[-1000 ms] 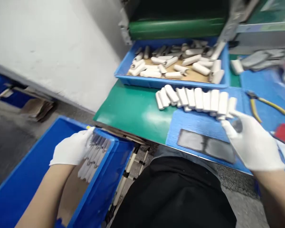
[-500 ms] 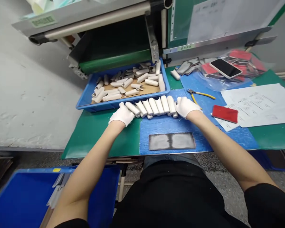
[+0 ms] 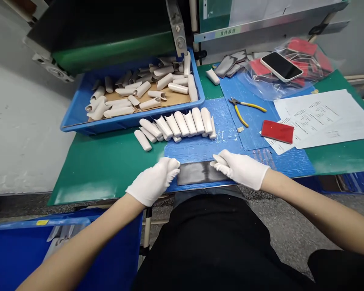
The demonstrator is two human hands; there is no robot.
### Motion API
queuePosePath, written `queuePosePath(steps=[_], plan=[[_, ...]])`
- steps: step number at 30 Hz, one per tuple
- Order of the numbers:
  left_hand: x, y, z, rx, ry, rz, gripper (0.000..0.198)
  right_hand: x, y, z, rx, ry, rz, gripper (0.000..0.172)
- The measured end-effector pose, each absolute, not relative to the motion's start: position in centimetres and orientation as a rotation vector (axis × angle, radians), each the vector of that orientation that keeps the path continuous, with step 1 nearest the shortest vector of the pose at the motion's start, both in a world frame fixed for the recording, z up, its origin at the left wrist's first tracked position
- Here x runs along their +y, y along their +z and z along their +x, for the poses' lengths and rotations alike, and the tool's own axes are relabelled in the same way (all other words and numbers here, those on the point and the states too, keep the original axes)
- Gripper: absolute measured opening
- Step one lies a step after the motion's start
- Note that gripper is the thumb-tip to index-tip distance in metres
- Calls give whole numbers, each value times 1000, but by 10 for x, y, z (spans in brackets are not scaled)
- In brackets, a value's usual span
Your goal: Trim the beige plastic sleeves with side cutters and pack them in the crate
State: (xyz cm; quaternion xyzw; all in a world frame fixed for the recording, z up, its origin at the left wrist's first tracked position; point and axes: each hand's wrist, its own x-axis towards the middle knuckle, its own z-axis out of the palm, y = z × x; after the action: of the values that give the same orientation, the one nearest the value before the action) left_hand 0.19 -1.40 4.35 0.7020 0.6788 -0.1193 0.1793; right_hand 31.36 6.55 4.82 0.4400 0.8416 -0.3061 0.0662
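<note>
Two gloved hands: left hand (image 3: 153, 182), right hand (image 3: 239, 169) open, gripping nothing, at edges of grey pad (image 3: 200, 173) between them; white tubes (image 3: 176, 124) beyond.

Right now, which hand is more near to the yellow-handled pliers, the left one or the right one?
Right. The right hand lies at the right end of the dark sheet, below the yellow-handled pliers. The left hand is farther, at the sheet's left end, below and left of the pliers.
</note>
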Motion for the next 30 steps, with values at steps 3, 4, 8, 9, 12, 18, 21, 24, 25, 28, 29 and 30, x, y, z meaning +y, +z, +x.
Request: queuePosePath(steps=[3,4,8,9,12,18,21,24,25,28,29,30], plan=[[-6,44,30,1803,-523,2181,45,57,49,308,2575,-527,1186,53],[0,46,36,1746,-543,2288,49,58,52,305,2600,-422,1127,53],[20,59,42,1525,-640,2532,53,65,70,301,2601,-221,909,56],[23,63,42,1497,-706,2521,51,67,74,302,2569,-199,896,56],[27,74,43,1451,-811,2515,48,68,84,302,2538,-164,859,57],[27,84,52,1312,-923,2574,50,64,96,291,2465,-76,738,56],[23,86,53,1309,-862,2635,49,63,99,287,2505,-69,688,53],[17,86,50,1263,-872,2618,46,62,97,288,2507,-89,686,46],[15,86,49,1267,-868,2624,46,62,96,289,2516,-98,688,44],[14,84,46,1284,-823,2665,46,62,93,292,2549,-104,663,41],[14,83,46,1272,-824,2666,46,62,94,292,2536,-105,663,41],[15,83,47,1252,-833,2665,47,62,94,291,2516,-107,674,40]])
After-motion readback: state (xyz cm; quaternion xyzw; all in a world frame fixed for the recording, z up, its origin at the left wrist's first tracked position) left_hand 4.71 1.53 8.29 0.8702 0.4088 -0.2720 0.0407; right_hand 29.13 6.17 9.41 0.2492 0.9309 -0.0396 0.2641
